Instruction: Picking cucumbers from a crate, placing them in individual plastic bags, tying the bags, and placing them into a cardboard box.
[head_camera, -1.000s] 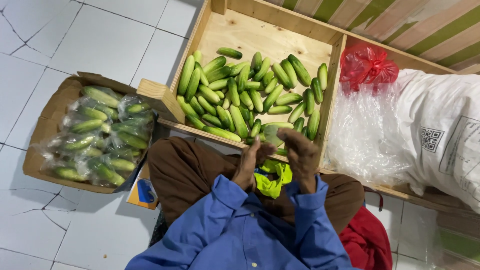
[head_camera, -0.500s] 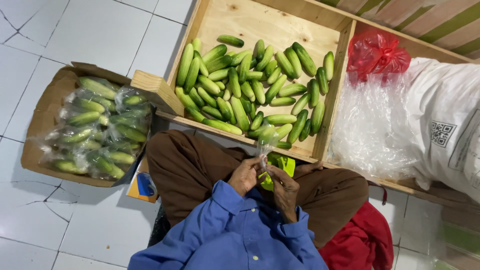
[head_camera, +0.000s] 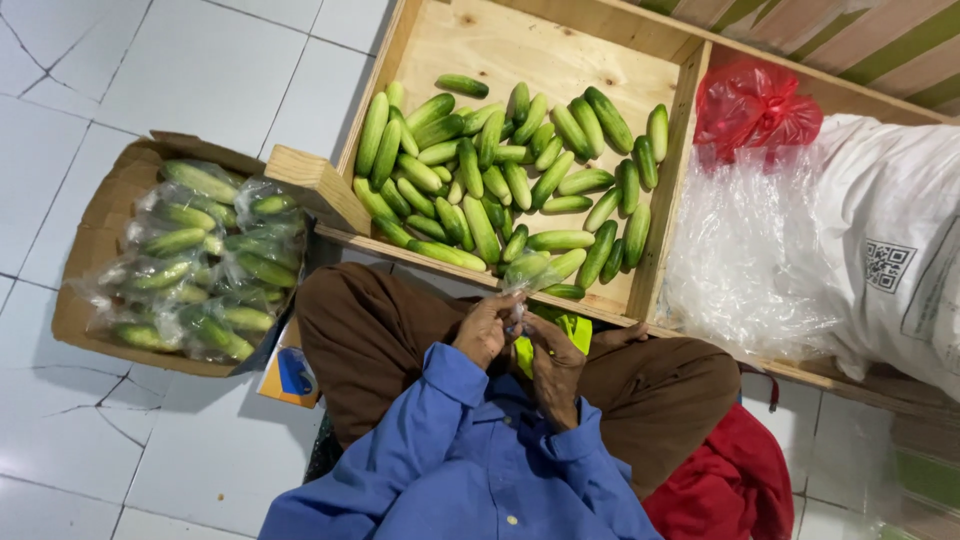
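red bag (head_camera: 755, 105), white sack (head_camera: 890, 240), cardboard box (head_camera: 100, 215)

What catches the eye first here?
The wooden crate at the top, heaped with loose green cucumbers. Below it, both hands, left hand and right hand, grip a clear bag of cucumbers over the lap. At left, a cardboard box holds more bagged cucumbers; a red plastic bag glows at upper right.

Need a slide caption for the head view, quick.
Both hands, left hand and right hand, grip a clear bag of cucumbers beside a wooden crate.
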